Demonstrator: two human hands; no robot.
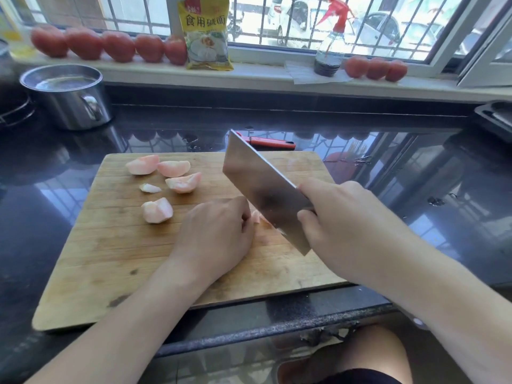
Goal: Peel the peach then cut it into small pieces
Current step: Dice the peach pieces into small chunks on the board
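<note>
Head view, right hand (329,217) gripped cleaver (263,187), blade's long axis pointed away-left, left hand (216,234) curled over peach piece (256,217) on cutting board (110,259).

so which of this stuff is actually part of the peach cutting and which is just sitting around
In use: cleaver, cutting board, peach pieces, left hand, right hand.
Lying about: peeler, steel pot, tomatoes, yellow packet, spray bottle.

Printed words on the windowsill packet

The yellow bag (205,34) standing upright on the windowsill (249,72) bears large dark Chinese characters, 食用碱面; its smaller red print above is too blurred to read.
</note>
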